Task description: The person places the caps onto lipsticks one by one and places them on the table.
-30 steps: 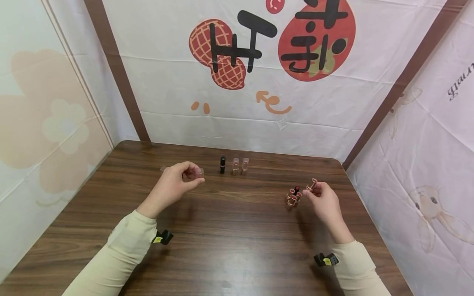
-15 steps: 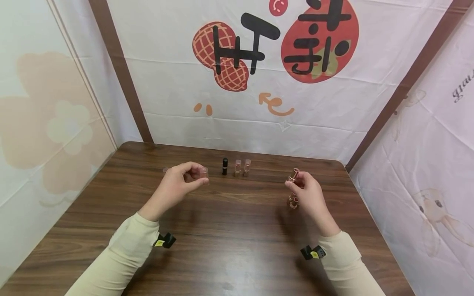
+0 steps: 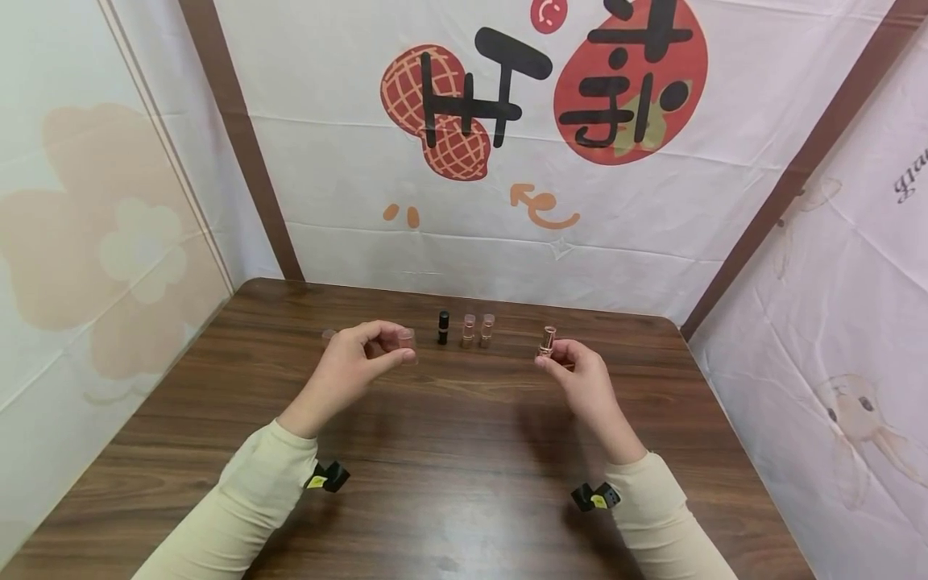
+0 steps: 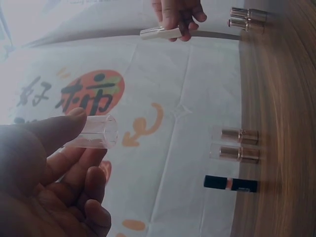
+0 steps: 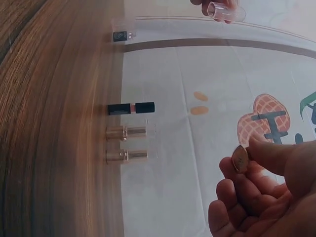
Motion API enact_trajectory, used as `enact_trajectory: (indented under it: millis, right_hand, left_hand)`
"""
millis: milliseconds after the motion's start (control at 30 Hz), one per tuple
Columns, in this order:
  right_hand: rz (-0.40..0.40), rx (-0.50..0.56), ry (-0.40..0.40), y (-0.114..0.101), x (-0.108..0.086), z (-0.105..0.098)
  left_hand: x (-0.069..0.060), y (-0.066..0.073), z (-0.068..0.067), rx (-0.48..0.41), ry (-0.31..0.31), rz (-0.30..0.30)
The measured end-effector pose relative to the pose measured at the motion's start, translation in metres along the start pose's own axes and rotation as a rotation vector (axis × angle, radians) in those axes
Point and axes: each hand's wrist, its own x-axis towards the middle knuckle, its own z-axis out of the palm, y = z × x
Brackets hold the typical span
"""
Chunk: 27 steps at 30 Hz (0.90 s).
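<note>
My left hand (image 3: 344, 366) pinches a clear lipstick cap (image 4: 98, 132) between thumb and fingers, raised above the table. To the right, my right hand (image 3: 586, 385) holds an uncapped rose-gold lipstick (image 3: 547, 341) upright off the table; only its round base (image 5: 241, 159) shows in the right wrist view. Cap and lipstick are apart. Between and behind the hands stand a black lipstick (image 3: 443, 328) and two rose-gold lipsticks with clear caps, one in the middle (image 3: 469, 331) and one on the right (image 3: 488, 331).
More uncapped lipsticks (image 4: 247, 19) stand on the table, hidden behind my right hand in the head view. Left of my left hand, clear caps (image 3: 329, 335) are partly hidden, with a small black piece (image 5: 120, 36) among them. A printed cloth (image 3: 435, 258) hangs behind the wooden table (image 3: 464, 451).
My right hand has carried the lipstick left, away from the group on the right, and turned it from tilted to upright. My left hand with the cap has shifted slightly right in view.
</note>
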Motion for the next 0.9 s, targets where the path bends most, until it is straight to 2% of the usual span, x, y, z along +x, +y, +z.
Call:
enact_trajectory:
  millis: [133,333,633,900]
  right_hand:
    - [-0.022,0.008,-0.027,-0.001,-0.001,0.006]
    - [-0.009,0.047,-0.035,-0.002,-0.004,0.019]
    - [-0.012,0.089,-0.059,-0.004,-0.013,0.041]
    - [-0.039,0.106,-0.103,-0.005,-0.019,0.062]
  left_hand:
    - [-0.001,0.001,0.001,0.011,0.007,-0.003]
    - [-0.003,0.002,0.004,-0.011,0.016,0.014]
    - [-0.004,0.005,0.017,-0.072,0.016,0.035]
    - [-0.008,0.007,0.023,-0.036,0.029,0.065]
